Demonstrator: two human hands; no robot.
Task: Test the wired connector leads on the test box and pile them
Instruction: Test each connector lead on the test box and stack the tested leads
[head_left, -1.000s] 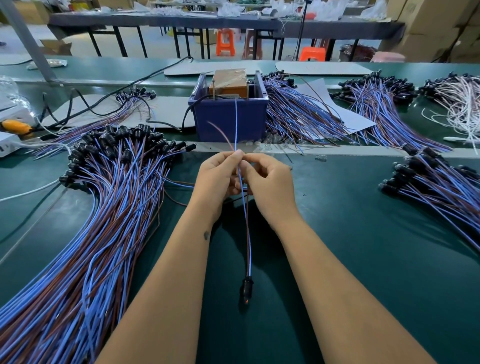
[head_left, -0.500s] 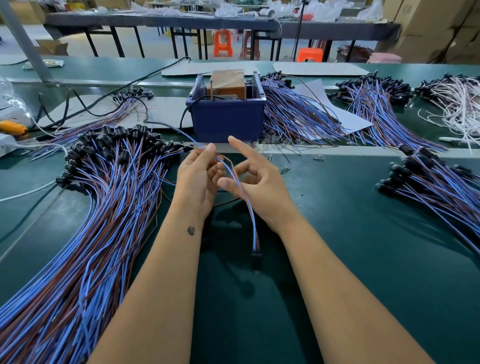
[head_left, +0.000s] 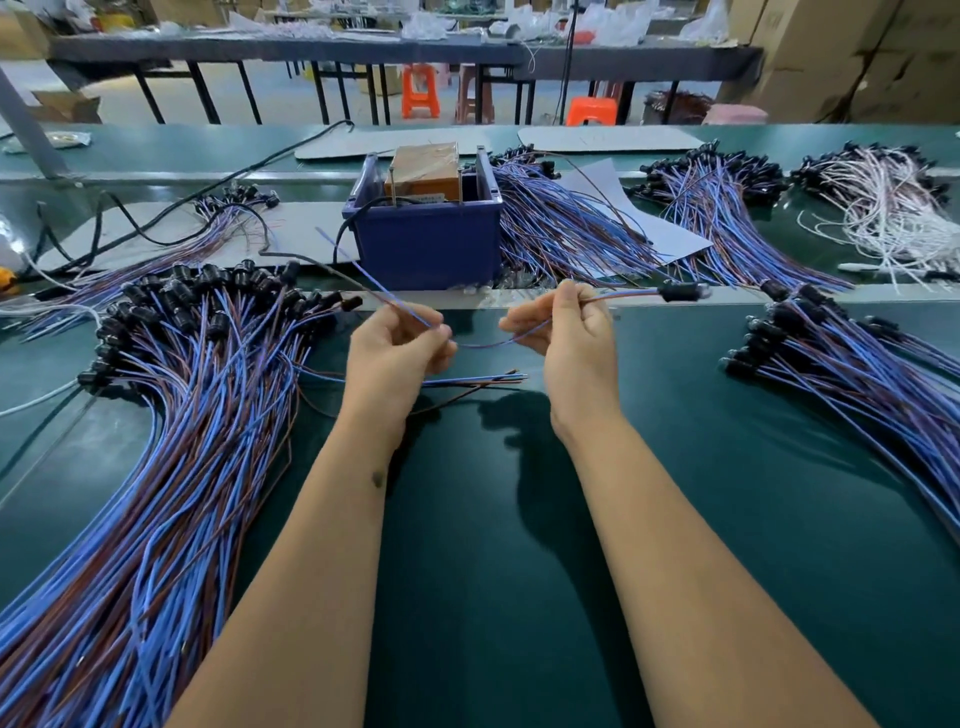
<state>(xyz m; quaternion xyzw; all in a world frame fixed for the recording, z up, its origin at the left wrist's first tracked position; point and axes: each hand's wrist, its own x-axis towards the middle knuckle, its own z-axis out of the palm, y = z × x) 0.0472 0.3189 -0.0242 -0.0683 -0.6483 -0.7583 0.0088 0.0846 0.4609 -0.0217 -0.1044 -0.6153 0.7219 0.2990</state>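
Note:
A single blue-and-brown lead (head_left: 483, 344) stretches between my two hands above the green table. My left hand (head_left: 397, 353) pinches it near its bare wire ends, which stick up to the left. My right hand (head_left: 563, 332) grips it near the black connector (head_left: 678, 291), which points right. Behind my hands stands the test box (head_left: 423, 179), an orange-brown unit inside a blue bin (head_left: 426, 244). A large pile of leads (head_left: 171, 415) fans out on the left and another pile (head_left: 857, 374) lies on the right.
Loose wire ends (head_left: 488, 382) lie on the table under my hands. More lead bundles (head_left: 566, 228) sit behind the bin, with a white-wire bundle (head_left: 883, 208) at the far right. Black cables (head_left: 156, 228) run across the back left. A metal rail (head_left: 519, 296) crosses the table.
My hands have parted sideways. The lead hung down with its connector toward me; now it lies level, and my right hand has carried the connector end off to the right.

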